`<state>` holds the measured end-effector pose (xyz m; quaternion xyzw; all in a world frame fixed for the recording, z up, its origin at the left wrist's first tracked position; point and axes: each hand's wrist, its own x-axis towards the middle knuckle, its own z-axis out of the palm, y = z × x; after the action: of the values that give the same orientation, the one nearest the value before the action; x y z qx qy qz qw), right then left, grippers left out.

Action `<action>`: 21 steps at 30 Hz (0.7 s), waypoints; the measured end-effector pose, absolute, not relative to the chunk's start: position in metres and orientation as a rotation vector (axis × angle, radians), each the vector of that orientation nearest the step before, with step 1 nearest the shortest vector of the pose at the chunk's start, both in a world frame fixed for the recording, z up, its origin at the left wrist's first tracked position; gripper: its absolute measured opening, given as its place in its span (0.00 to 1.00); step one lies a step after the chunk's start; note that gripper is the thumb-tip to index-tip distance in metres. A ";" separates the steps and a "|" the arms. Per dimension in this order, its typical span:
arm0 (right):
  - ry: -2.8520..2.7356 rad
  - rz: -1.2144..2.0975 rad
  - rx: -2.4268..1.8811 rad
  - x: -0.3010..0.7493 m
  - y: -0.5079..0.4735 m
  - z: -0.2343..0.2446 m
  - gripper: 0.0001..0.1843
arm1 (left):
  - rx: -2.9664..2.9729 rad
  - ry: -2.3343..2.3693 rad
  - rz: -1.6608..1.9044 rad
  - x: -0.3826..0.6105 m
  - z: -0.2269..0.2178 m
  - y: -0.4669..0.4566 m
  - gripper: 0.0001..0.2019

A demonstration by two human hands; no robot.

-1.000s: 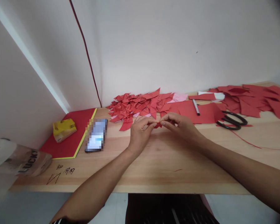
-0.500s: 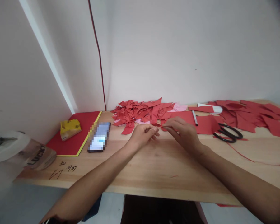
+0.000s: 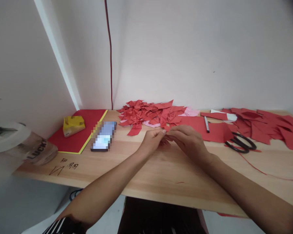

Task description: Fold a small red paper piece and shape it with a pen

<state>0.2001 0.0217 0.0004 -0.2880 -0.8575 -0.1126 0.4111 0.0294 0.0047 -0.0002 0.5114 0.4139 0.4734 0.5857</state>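
My left hand (image 3: 153, 139) and my right hand (image 3: 187, 140) meet over the wooden table (image 3: 146, 172), fingertips pinched together on a small folded piece of red paper (image 3: 166, 129). Only a corner of that piece shows between the fingers. Just beyond the hands lies a heap of folded red paper pieces (image 3: 148, 113) against the wall.
A phone (image 3: 104, 140) lies left of the hands, beside a red pad (image 3: 75, 131) with a yellow packet (image 3: 73, 125) on it. Right of the hands are red sheets (image 3: 258, 126), a marker pen (image 3: 206, 124), black scissors (image 3: 240, 143) and a thin red strip (image 3: 258, 169). A plastic bag (image 3: 26, 148) sits far left.
The hands parted slightly half a second ago and have closed together again on the small red piece. The view has shifted a little.
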 end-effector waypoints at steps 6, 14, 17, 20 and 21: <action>-2.149 -0.160 -0.710 0.202 0.024 -0.004 0.11 | 1.227 0.981 1.010 0.023 0.006 0.005 0.20; -2.138 -0.023 -0.644 0.198 0.019 -0.004 0.09 | 1.254 1.109 1.059 0.019 0.008 0.009 0.13; -2.084 0.112 -0.713 0.195 0.019 -0.002 0.08 | 1.286 1.098 1.088 0.020 0.009 0.009 0.14; -2.047 0.261 -0.772 0.195 0.022 -0.003 0.07 | 1.342 1.096 1.115 0.020 0.009 0.009 0.15; -2.038 0.313 -0.790 0.195 0.024 -0.005 0.06 | 1.356 1.093 1.120 0.019 0.009 0.009 0.15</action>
<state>0.1952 0.0239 -0.0046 -0.3194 -0.8242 0.1267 0.4501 0.0193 0.0088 0.0087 0.5633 0.4538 0.4650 0.5104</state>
